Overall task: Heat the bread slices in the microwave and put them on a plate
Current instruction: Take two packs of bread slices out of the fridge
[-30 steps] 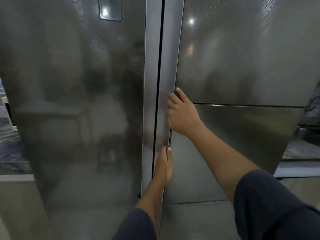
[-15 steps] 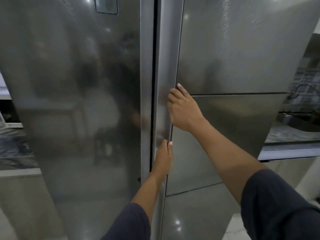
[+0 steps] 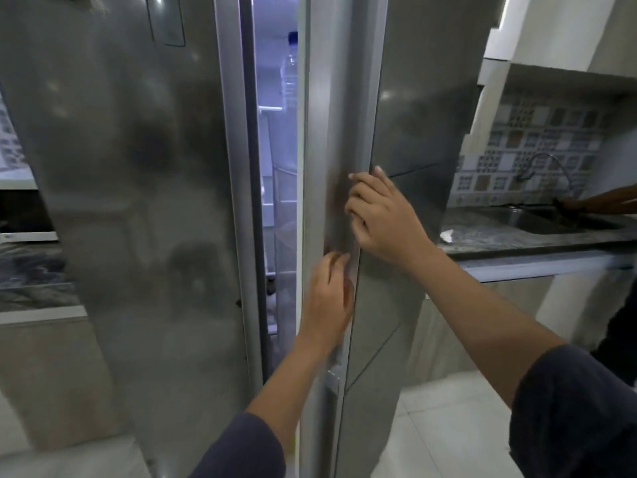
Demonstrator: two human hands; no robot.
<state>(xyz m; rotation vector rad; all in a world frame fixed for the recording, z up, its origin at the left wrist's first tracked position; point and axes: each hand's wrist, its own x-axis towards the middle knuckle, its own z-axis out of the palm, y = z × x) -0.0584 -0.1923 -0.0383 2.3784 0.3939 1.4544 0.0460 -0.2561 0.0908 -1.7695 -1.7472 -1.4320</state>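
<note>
A tall steel side-by-side fridge fills the view. Its right door [image 3: 406,108] stands ajar, and a lit gap [image 3: 275,174] shows shelves and a clear bottle with a blue cap [image 3: 289,70]. My right hand [image 3: 382,215] grips the recessed handle edge of the right door, fingers curled into the groove. Just below it, my left hand [image 3: 327,298] holds the same edge, fingers hooked behind it. The left door [image 3: 131,201] stays closed. No bread, microwave or plate is in view.
To the right, a grey stone counter [image 3: 499,236] carries a steel sink [image 3: 551,219] and a tap [image 3: 548,167] against a patterned tile wall. Another person's arm [image 3: 606,201] reaches over the sink. White floor tiles [image 3: 448,426] lie below; a counter [image 3: 31,270] sits left.
The right fridge door has swung out from closed, opening a lit gap onto the interior. Both hands have moved right with the door edge.
</note>
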